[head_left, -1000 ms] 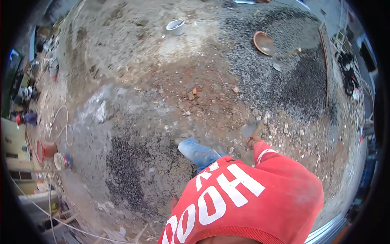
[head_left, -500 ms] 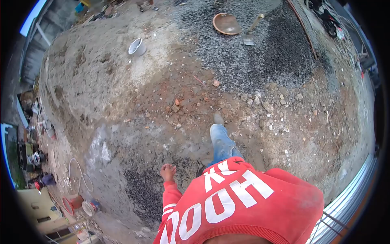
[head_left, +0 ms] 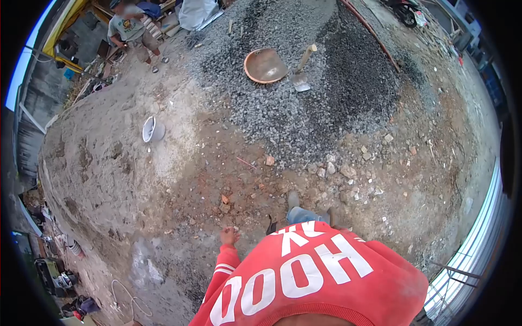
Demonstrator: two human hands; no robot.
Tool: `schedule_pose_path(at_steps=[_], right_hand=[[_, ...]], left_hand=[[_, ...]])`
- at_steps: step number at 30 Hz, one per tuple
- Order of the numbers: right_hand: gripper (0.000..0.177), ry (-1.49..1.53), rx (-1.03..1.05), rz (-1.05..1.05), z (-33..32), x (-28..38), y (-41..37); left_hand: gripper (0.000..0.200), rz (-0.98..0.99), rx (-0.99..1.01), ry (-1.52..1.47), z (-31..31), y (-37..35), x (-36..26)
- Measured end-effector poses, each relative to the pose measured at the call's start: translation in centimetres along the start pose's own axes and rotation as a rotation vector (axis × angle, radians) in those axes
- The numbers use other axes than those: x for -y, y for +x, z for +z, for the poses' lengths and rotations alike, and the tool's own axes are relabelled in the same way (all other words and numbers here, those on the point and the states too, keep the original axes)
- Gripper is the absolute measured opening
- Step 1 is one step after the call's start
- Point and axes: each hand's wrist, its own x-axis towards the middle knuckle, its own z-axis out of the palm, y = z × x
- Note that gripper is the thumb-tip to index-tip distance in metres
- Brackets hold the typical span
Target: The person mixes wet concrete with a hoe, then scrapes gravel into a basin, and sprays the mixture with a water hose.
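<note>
My left hand (head_left: 229,237) hangs beside my body, above the bare dirt, its fingers loosely bent and nothing visible in them. The red sleeve with white stripes covers that arm. My right hand is out of sight behind the red hooded top (head_left: 304,271). Ahead on the grey gravel pile (head_left: 266,117) sits a shallow brown basin (head_left: 266,66). Just right of it, a shovel (head_left: 300,81) with a wooden handle rests with its blade on the stones. A whitish bucket (head_left: 154,130) stands tilted on the sand at left, apart from my hands.
Broken stones and brick bits (head_left: 348,171) lie between my feet and the gravel. A long reddish pole (head_left: 372,35) borders the pile. Another person (head_left: 130,27) stands at the far left. A pale hose (head_left: 130,301) lies at lower left, metal sheets (head_left: 467,244) at right.
My view has tilted up and moved forward, bringing the basin, shovel and bucket lower in view. The other person has come into sight. My left hand still hangs at my side.
</note>
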Motion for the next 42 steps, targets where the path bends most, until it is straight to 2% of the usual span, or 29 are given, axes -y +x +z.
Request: schedule_pose_path(at_steps=[5,6,11,12,13,15,17,22,26,29,30,32,33,34,35,37,38,40,42], right_hand=[[0.012,-0.081,-0.007,-0.153,6.6,7.5,-1.0],[0.013,-0.094,0.029,-0.322,7.9,8.5,-0.8],[0.009,-0.238,-0.173,-0.493,17.0,15.7,-1.3],[0.009,-0.172,-0.197,-0.562,19.7,16.4,-2.8],[0.008,-0.143,-0.309,-0.561,22.0,17.2,-3.3],[0.007,0.051,-0.308,-0.529,25.8,17.9,-2.9],[0.006,0.117,-0.286,-0.559,29.4,16.6,-4.3],[0.011,0.39,-0.255,-0.513,36.1,11.1,-3.5],[0.009,0.58,-0.218,-0.393,38.9,4.6,-0.2],[0.007,0.806,-0.284,-0.331,41.4,-0.2,-1.8],[0.007,0.888,-0.274,-0.328,42.3,-1.7,-1.0],[0.005,1.058,-0.325,-0.272,44.1,-5.1,1.3],[0.005,1.12,-0.312,-0.263,45.2,-6.8,2.7],[0.005,1.293,-0.298,-0.271,45.9,-8.9,4.3],[0.006,1.459,-0.279,-0.277,47.1,-10.9,5.9],[0.006,1.531,-0.277,-0.28,48.2,-15.3,6.0],[0.005,1.56,-0.283,-0.29,48.6,-17.6,6.1],[0.005,1.731,-0.142,-0.274,49.1,-22.3,8.9],[0.007,1.796,-0.103,-0.394,49.5,-27.4,11.7]], left_hand=[[0.009,-0.111,-0.054,0.006,1.6,0.6,0.0],[0.01,-0.128,-0.022,0.036,1.5,1.0,0.0],[0.012,-0.138,0.174,0.366,0.8,5.7,-4.0],[0.013,-0.128,0.231,0.462,0.6,7.5,-5.3],[0.013,-0.103,0.283,0.558,0.3,9.5,-7.3],[0.014,-0.05,0.386,0.713,0.3,14.2,-13.2],[0.014,0.0,0.469,0.805,1.8,18.7,-20.4],[0.016,0.109,0.527,0.808,9.6,29.5,-40.2],[0.021,0.199,0.471,0.869,18.1,30.8,-53.3],[0.022,0.282,0.496,1.01,23.5,32.1,-58.2],[0.022,0.313,0.539,1.072,25.7,32.6,-59.1],[0.024,0.23,0.543,1.238,29.8,36.3,-59.5],[0.024,-0.043,0.749,1.245,32.5,38.9,-60.2],[0.024,-0.029,0.767,1.294,34.3,36.5,-59.2],[0.022,0.187,0.77,1.409,36.0,34.2,-57.8],[0.018,0.347,0.946,1.552,38.9,28.8,-53.3],[0.016,0.28,1.112,1.593,40.6,26.0,-51.5],[0.011,0.476,1.274,1.671,41.8,18.3,-47.3],[0.01,0.531,1.448,1.655,42.7,13.1,-44.1]])
